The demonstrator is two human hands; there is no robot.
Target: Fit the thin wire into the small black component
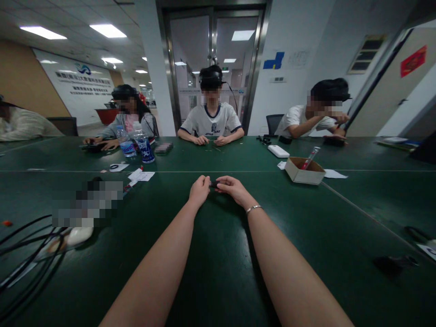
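Observation:
Both my arms stretch forward over the dark green table point(218, 272). My left hand point(200, 189) and my right hand point(230, 187) meet at the table's middle, fingers curled, pinching a small black object point(214, 184) between them. It is too small to identify. A thin bracelet point(254, 208) circles my right wrist.
A small open cardboard box point(304, 171) with a red-tipped tool stands to the right. Two water bottles point(142, 144) and paper slips sit left of centre. Black cables point(27, 245) lie at the near left. Three people sit across the table, another at far left.

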